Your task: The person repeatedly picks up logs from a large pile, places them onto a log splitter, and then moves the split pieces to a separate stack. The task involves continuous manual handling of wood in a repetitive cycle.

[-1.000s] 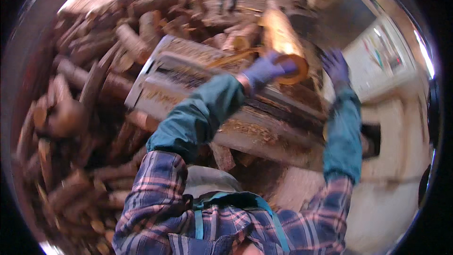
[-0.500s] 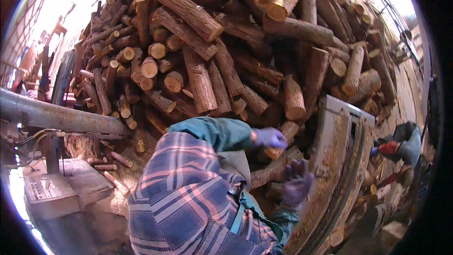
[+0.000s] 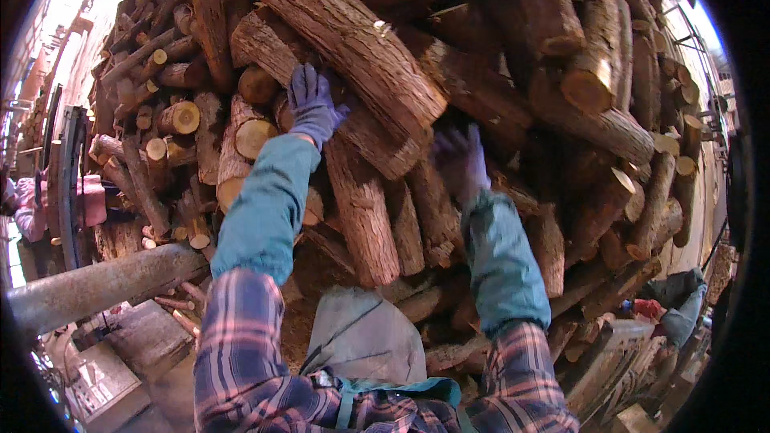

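Note:
A tall stack of cut logs (image 3: pixel 497 88) fills the view in front of me. My left hand (image 3: pixel 311 104), in a purple glove, lies with spread fingers on the end of a thick bark-covered log (image 3: pixel 353 40) that slants down to the right. My right hand (image 3: pixel 461 162), also in a purple glove, presses flat on the logs below that log's lower end. Neither hand has closed around anything. Teal sleeve covers and plaid sleeves cover both forearms.
A thick grey pipe (image 3: pixel 96 285) runs across the lower left, above a grey machine surface (image 3: pixel 120 361). Another person in pink (image 3: pixel 32 208) stands at the far left. A second person's teal sleeve and red glove (image 3: pixel 670 313) show at the lower right beside a wooden board (image 3: pixel 609 369).
The view has swung from a wooden pallet-like frame to the log stack. Both my hands have risen from near my body up onto the logs.

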A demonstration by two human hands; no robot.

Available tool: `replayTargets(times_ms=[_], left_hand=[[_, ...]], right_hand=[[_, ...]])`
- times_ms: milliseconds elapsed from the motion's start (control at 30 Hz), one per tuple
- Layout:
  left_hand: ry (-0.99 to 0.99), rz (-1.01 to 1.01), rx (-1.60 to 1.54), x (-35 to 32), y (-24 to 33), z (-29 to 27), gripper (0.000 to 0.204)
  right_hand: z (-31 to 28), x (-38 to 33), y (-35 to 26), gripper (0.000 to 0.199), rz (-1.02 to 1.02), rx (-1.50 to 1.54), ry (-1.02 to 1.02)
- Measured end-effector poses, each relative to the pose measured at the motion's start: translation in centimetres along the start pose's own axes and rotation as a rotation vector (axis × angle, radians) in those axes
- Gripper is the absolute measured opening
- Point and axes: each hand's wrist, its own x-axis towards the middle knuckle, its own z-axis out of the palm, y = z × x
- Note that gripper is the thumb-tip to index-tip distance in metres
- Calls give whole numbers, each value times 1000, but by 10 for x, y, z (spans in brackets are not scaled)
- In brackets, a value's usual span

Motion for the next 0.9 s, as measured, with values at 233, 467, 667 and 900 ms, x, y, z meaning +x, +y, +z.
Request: replayTargets(times_ms=[233,467,667,900], left_hand=[[335,35,-472,-10,-22,37,80],[-139,-440,-2098,-67,-33,-138,69],[-576,-280,-2090,-181,-31,-202,84],[-679,-326,-1970,-273,43,-148,89]], right_hand=[[68,69,14,61,-10,-24,12],[144,-126,116,63,-189,-651,-44],[146,-112,107,87,236,-122,-233],[113,-217,74,55,-195,-380,-280]])
